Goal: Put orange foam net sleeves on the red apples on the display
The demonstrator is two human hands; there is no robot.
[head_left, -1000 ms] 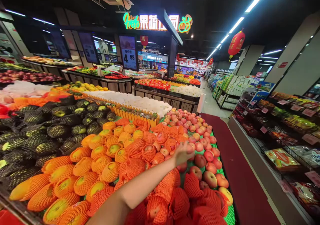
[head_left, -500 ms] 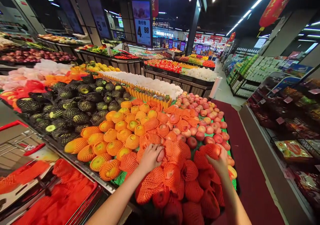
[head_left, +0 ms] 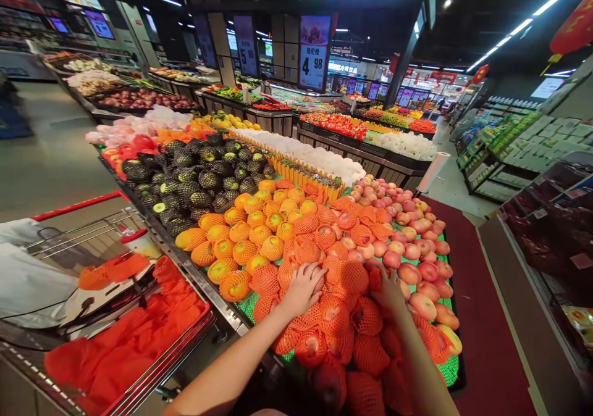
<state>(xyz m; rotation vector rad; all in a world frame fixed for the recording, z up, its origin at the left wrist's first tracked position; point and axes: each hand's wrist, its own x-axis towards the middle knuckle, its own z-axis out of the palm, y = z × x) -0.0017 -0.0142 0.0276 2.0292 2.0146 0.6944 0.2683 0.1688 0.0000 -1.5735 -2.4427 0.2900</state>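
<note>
1. Display stand (head_left: 237,321), one: sloping, metal-edged, carrying fruit in blocks; the person faces its near corner.
2. Shopping cart (head_left: 76,205), one: beside the stand, on the person's left, loaded with a heap of red netting (head_left: 127,342).
3. Dark-netted fruit (head_left: 210,180), many: far left block.
4. Netted apples (head_left: 334,313), many: orange-red foam sleeves, piled at the near corner, directly before the person.
5. Yellow fruit (head_left: 245,250), many: in orange sleeves, between the dark block and the apples.
6. Bare apples (head_left: 393,259), many: right side, on green lining.
7. Left hand (head_left: 304,289), bare: fingers curled over an apple, seemingly clasping it. Right hand (head_left: 390,292), bare: bent round red-orange mesh — whether pinching or merely touching, cannot tell.
8. Apple (head_left: 320,282), one: under the left fingertips, on top of the netted pile, mostly hidden.
9. Mesh piece (head_left: 375,278), one: at the right fingers; filled or hollow, unclear. Step in hand, by judgement: two-handed handling of sleeved apples. Next move calls for a light, steady grip — neighbouring fruit could roll.
</note>
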